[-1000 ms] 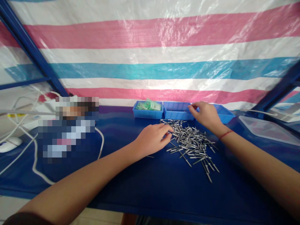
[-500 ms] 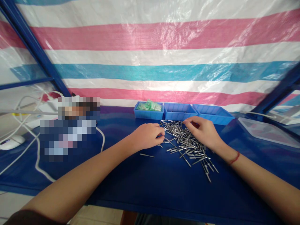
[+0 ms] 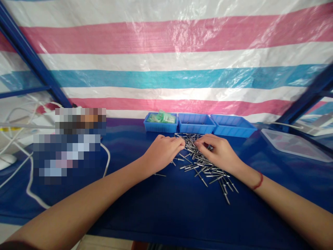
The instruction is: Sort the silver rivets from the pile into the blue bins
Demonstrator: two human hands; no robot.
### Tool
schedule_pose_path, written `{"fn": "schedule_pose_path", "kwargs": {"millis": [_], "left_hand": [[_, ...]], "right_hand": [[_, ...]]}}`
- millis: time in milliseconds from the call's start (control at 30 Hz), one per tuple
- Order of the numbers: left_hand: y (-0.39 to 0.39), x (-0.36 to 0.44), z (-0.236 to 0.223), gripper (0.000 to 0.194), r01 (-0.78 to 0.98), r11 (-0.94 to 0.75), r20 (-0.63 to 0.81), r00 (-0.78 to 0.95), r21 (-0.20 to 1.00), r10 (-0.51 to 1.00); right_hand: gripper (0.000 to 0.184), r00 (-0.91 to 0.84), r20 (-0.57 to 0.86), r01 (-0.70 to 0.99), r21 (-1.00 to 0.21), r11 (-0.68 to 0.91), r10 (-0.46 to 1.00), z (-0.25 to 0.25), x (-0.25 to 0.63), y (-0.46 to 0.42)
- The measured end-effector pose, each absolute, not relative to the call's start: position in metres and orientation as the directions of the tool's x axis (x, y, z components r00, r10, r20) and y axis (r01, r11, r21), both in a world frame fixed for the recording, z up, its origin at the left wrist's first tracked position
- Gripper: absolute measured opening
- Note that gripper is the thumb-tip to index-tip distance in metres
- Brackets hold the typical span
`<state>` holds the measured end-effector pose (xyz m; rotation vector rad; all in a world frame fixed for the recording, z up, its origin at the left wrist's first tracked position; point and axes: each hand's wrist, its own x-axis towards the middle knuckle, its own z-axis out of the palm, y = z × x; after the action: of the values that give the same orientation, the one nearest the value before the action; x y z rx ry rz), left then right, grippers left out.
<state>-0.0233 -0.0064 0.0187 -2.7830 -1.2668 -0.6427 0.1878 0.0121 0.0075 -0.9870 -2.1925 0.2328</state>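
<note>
Silver blind rivets (image 3: 200,159) lie in a loose pile on the blue tabletop. At the pile's left edge is my left hand (image 3: 163,151), its fingers curled closed; what they hold, if anything, is hidden. My right hand (image 3: 220,149) reaches over the pile's right side with thumb and fingers pinched together among the rivets. Whether a rivet sits in that pinch is too small to make out. One stray rivet (image 3: 160,175) lies apart, partly behind my left wrist. The two hands' fingertips are close together but not touching.
Behind the pile stand three blue bins: the left bin (image 3: 160,127) holds green-tinted plastic packets (image 3: 161,117), the middle bin (image 3: 196,128) a few rivets, then the right bin (image 3: 234,131). A translucent lid (image 3: 295,145) lies at right. White cables (image 3: 30,173) cross the left side.
My right hand has moved left and slightly down over the pile. My left hand has curled its fingers more closed near the pile's edge. The view has shifted slightly.
</note>
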Motion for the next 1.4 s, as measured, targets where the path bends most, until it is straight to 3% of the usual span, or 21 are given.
{"fn": "schedule_pose_path", "kwargs": {"millis": [100, 300, 700, 933, 1200, 1400], "left_hand": [[-0.010, -0.019, 0.021, 0.020, 0.637, -0.708, 0.433, 0.569, 0.306, 0.699], [-0.017, -0.012, 0.018, 0.018, 0.521, -0.729, 0.521, 0.512, 0.444, 0.683], [-0.018, -0.006, 0.017, 0.018, 0.364, -0.533, 0.450, 0.291, 0.764, 0.844], [-0.021, -0.005, 0.019, 0.012, 0.346, -0.485, 0.399, 0.292, 0.804, 0.869], [-0.022, -0.003, 0.018, 0.012, 0.309, -0.502, 0.428, 0.277, 0.808, 0.860], [-0.021, -0.005, 0.017, 0.011, 0.329, -0.506, 0.447, 0.241, 0.797, 0.861]], "right_hand": [[0.022, -0.453, 0.505, 0.536, -0.505, 0.677, 0.735, 0.011, 0.183, 0.003], [0.028, -0.490, 0.419, 0.460, -0.620, 0.636, 0.764, 0.015, 0.178, -0.008], [0.029, -0.459, 0.287, 0.307, -0.837, 0.453, 0.841, 0.016, 0.174, -0.008], [0.025, -0.429, 0.242, 0.299, -0.871, 0.390, 0.870, 0.019, 0.173, -0.010], [0.030, -0.426, 0.259, 0.330, -0.847, 0.416, 0.867, 0.019, 0.172, -0.013], [0.026, -0.403, 0.248, 0.262, -0.891, 0.370, 0.881, 0.019, 0.171, -0.013]]}}
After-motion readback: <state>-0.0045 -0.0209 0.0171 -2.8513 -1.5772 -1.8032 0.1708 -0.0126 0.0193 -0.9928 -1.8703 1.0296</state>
